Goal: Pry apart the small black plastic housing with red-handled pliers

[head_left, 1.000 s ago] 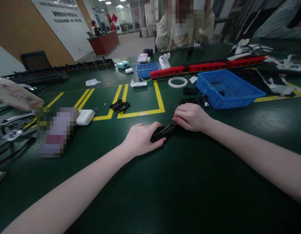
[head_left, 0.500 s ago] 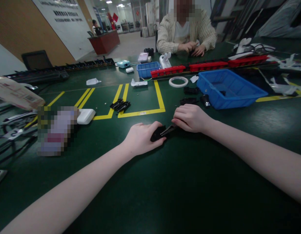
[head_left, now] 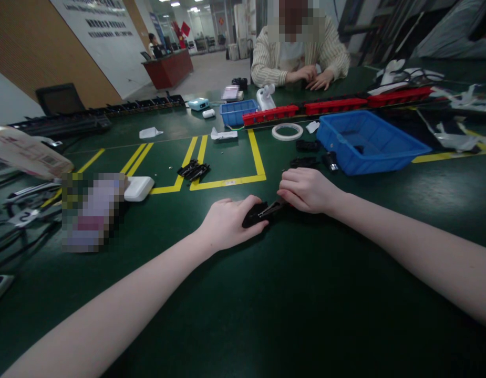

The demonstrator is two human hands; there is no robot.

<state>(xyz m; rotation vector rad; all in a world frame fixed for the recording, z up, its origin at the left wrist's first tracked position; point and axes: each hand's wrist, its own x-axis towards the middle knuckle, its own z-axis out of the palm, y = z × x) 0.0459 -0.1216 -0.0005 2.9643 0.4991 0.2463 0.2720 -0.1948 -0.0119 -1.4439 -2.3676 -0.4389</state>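
Observation:
My left hand point(head_left: 230, 223) is closed around a small black part point(head_left: 252, 214), gripping it between thumb and fingers on the green table point(head_left: 266, 299). In my right hand point(head_left: 303, 190) is a pair of long-nosed pliers point(head_left: 271, 210), its handles mostly hidden by my fingers. The metal jaws reach left and touch the black part. What the tips hold, if anything, is too small to make out. Beyond my right hand lie black pieces point(head_left: 304, 161) and a dark cylindrical piece point(head_left: 330, 161).
A blue bin point(head_left: 371, 144) stands beyond my right arm, with a tape roll point(head_left: 287, 132) left of it. Several thin black pieces point(head_left: 193, 170) lie in a pile. A white case point(head_left: 139, 188) sits at left. Across the table sits a person point(head_left: 300, 58) near red strips point(head_left: 335, 106).
Both hands keep nearly the same place and hold. The plier jaws show slightly more apart at the black part. The view has shifted a little.

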